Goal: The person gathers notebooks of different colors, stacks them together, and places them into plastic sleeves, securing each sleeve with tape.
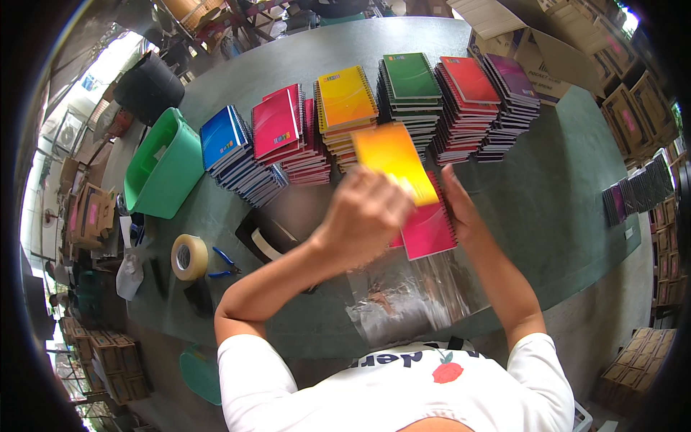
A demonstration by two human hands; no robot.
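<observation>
My left hand (368, 207), blurred by motion, grips a yellow spiral notebook (394, 160) near its lower edge. Below the yellow one lies a pink spiral notebook (430, 229), partly covered by it. My right hand (463, 207) holds the pink notebook along its spiral side; some of its fingers are hidden. Clear plastic bags (414, 299) lie flat just in front of my body. Beyond my hands stand stacks of spiral notebooks: blue (224, 140), pink (277, 128), yellow (347, 97), green (410, 75), red (468, 81) and purple (512, 78).
On the left of the green table (576, 245) are a green bin (173, 176), a tape roll (189, 257) and blue-handled pliers (225, 263). An open carton (536, 61) stands at the far right. Dark wrapped packs (640, 189) sit at the right edge.
</observation>
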